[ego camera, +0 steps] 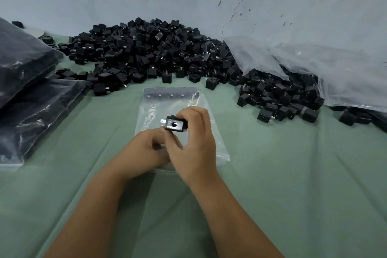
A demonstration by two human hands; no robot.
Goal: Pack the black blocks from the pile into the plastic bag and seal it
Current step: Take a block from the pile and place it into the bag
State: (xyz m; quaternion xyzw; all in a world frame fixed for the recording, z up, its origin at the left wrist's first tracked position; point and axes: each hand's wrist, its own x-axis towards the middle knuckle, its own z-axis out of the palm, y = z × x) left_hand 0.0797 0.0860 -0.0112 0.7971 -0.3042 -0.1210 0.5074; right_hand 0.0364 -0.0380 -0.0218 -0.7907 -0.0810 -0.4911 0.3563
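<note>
Green counter [293, 174], pile [146, 54] behind. Right hand [194, 142] pinches a block [174, 124] over the bag [211, 115]; left hand [146, 148] pinches the bag mouth, likely holding it open for loading.

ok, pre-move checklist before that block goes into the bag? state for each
1. Block in hand: ok. The right hand grips a black block above the plastic bag.
2. Bag mouth held open: cannot tell. The left hand is at the near edge, its fingers hidden behind the right hand.
3. Bag flat on the green cloth: ok.
4. Room in the bag: ok. Only one row of blocks sits at the far end.
5. Supply: ok. The pile is large.
6. Seal: not ok, not yet done.
</note>
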